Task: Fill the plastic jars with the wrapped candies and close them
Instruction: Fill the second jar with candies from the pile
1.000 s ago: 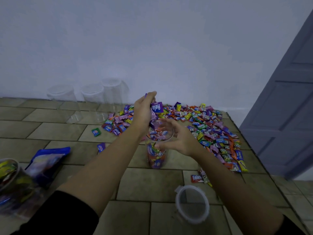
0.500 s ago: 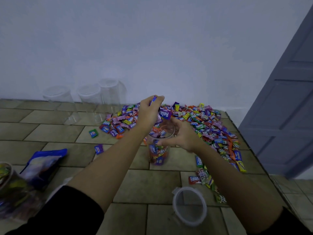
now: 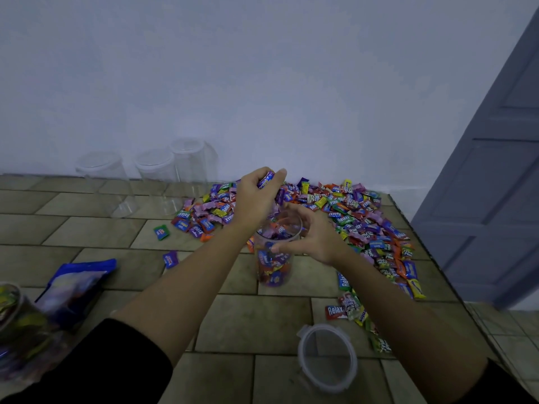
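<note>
while right hand (image 3: 318, 240) grips jar (image 3: 272, 269), lid (image 3: 327, 358) lies near

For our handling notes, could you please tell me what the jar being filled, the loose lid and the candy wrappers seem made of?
Jar: clear glossy plastic, apparently; candies show through its wall.
Lid: whitish translucent rim, likely plastic, clear centre showing the tiles.
Wrappers: thin printed film, probably plastic; creased and slightly shiny.

The round clear plastic jar (image 3: 274, 259) and three empty clear plastic jars (image 3: 157, 182) look smooth and glassy, the multicoloured wrapped candies (image 3: 364, 228) and blue plastic bag (image 3: 81, 282) shine glossy, the round translucent plastic lid (image 3: 328, 358) looks frosted, and the brown tiled bench (image 3: 250, 322) and white painted wall (image 3: 262, 83) are matt.
</note>
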